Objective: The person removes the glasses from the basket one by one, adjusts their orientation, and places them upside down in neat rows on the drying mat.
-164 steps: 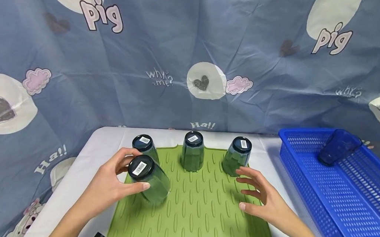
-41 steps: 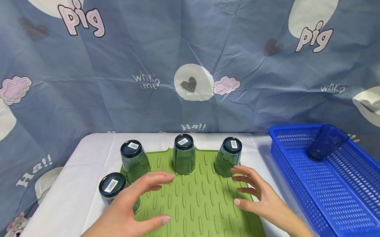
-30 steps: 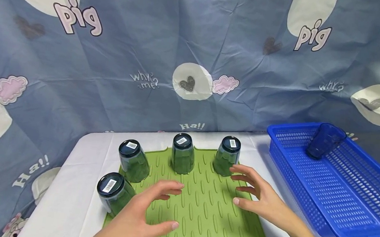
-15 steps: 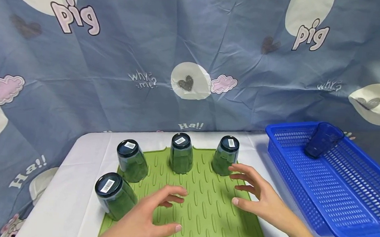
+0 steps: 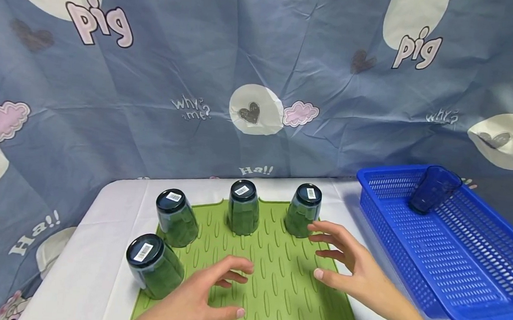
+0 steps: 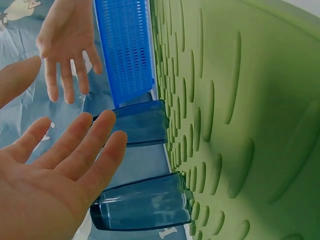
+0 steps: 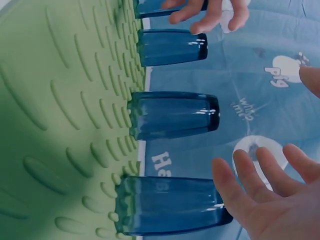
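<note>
Several blue drinking glasses stand upside down on a green ridged mat, barcode stickers on their bases. The front-left glass is nearest to my left hand, which hovers over the mat with relaxed fingers and nothing in them. Behind that one is a back-left glass. A middle glass and a right glass line the far edge. Beside the right glass hangs my right hand, holding nothing; in the right wrist view its fingers spread near a glass.
A blue perforated basket stands to the right of the mat, with one more glass leaning in its far corner. White cloth covers the table. A printed blue curtain hangs close behind it.
Some 5.5 seconds ago my left hand gripped a glass; that glass now stands at the mat's front left, released. My left hand has since moved right. The right hand keeps its pose.
</note>
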The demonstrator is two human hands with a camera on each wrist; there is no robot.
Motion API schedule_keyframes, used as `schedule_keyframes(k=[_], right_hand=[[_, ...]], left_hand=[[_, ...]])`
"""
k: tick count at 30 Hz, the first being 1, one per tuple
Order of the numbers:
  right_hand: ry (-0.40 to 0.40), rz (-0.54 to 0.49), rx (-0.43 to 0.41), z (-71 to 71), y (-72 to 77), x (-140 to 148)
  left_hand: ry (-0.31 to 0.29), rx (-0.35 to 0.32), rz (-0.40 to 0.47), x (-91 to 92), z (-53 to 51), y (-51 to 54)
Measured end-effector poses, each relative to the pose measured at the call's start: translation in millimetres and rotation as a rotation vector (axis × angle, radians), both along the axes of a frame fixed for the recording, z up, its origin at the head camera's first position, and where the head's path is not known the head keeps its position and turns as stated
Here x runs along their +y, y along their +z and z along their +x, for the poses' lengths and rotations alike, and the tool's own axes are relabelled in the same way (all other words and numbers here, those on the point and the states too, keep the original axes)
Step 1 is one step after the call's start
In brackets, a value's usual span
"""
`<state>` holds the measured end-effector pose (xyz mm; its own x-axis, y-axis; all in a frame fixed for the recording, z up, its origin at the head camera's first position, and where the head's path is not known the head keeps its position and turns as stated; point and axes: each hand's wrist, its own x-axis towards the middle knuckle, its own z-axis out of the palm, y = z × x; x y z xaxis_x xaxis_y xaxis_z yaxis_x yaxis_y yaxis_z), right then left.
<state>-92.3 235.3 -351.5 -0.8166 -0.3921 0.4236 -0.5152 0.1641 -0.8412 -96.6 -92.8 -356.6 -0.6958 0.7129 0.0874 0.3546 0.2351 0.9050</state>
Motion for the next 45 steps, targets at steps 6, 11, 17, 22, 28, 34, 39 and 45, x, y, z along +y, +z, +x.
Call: schedule_keyframes(k=[6, 11, 17, 22, 28, 34, 39, 45], right_hand=[[0.01, -0.014, 0.019, 3.6, 5.7, -0.3], [0.01, -0.019, 0.027, 6.1, 8.9, -0.5], [0.01, -0.033, 0.037, 9.5, 13.9, -0.3], [0.016, -0.055, 0.053, 12.5, 20.5, -0.5], [0.022, -0.069, 0.076, 13.7, 25.2, 0.5], [0.015, -0.052, 0.09, 18.7, 32.7, 3.5], [-0.031, -0.014, 0.085, 25.6, 38.1, 8.8], [-0.067, 0.025, 0.083, 32.8, 42.4, 18.3]], left_hand=[[-0.014, -0.012, -0.011, 0.3, -0.6, -1.7], [-0.011, -0.021, -0.026, 0.1, -2.0, -3.5], [-0.01, -0.059, -0.019, -0.8, -3.4, -6.3], [-0.022, -0.095, -0.002, -1.1, -4.4, -9.7], [-0.038, -0.137, -0.001, -1.2, -4.1, -13.3], [-0.049, -0.139, 0.008, -1.8, -4.3, -15.6], [-0.047, -0.134, 0.004, -2.8, -4.2, -15.5], [-0.05, -0.123, -0.002, -2.8, -4.5, -15.4]])
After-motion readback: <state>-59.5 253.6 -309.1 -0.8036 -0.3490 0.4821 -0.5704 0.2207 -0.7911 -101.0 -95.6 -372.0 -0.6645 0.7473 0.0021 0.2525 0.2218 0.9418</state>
